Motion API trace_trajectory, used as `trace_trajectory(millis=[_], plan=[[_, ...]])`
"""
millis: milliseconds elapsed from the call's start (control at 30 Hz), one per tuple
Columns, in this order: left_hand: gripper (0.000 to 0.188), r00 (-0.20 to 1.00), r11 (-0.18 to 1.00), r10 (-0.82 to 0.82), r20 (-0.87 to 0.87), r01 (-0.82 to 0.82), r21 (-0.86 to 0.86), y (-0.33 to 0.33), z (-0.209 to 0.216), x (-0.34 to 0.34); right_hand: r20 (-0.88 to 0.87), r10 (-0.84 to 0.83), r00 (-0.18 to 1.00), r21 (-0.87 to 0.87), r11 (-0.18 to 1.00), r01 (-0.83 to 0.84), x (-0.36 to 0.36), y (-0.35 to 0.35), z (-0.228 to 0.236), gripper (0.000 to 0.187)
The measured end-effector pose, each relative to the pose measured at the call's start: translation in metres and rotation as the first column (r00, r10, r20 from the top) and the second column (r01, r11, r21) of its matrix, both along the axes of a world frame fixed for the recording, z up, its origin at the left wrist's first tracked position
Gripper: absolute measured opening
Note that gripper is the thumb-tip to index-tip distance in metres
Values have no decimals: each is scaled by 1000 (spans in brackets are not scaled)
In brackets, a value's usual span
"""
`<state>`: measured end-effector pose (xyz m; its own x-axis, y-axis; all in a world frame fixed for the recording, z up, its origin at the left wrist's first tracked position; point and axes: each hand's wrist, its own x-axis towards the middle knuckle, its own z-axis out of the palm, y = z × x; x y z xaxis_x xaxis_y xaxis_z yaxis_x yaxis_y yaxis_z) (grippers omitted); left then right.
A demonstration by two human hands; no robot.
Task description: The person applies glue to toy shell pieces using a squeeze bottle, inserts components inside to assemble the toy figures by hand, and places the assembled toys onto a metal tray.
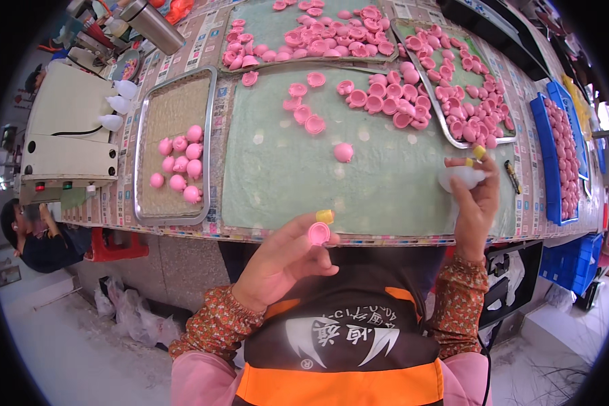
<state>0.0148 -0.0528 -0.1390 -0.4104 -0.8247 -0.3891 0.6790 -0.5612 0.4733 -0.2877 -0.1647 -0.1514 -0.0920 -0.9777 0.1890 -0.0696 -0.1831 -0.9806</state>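
Observation:
Near the table's front edge, my left hand [277, 267] pinches a small pink half-shell [319, 234], its hollow side facing up. Yellow tape wraps a fingertip. On the right, my right hand [477, 206] is closed around a white squeeze bottle [455, 178], tilted on its side just above the green mat [284, 176]. Yellow tape is on fingers of this hand too. A closed pink ball [344, 152] sits alone on the mat between my hands. Farther back lie several loose half-shells [314, 124] and a denser cluster of them [392, 98].
At left, a metal tray [140, 152] holds several pink balls, beside a beige machine [68, 135] with white bulb-shaped bottles [118, 104]. More shells fill a back tray and a right-hand tray [446, 135]. A marker [512, 177] and blue crate [545, 162] stand at right.

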Motion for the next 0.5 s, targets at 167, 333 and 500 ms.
trace_trajectory(millis=[167, 333, 500], plan=[[50, 1000, 1000, 11, 6, -11, 1, -1, 1, -2, -311, -156, 938, -139, 983, 118, -11, -13, -19, 46], [49, 1000, 1000, 24, 11, -24, -9, 1, -2, 2, -362, -266, 893, -180, 960, 213, -30, -21, -21, 51], [49, 998, 998, 64, 10, -64, -2, 3, -6, 8, -344, -348, 872, -220, 933, 285, -18, -17, -8, 51]])
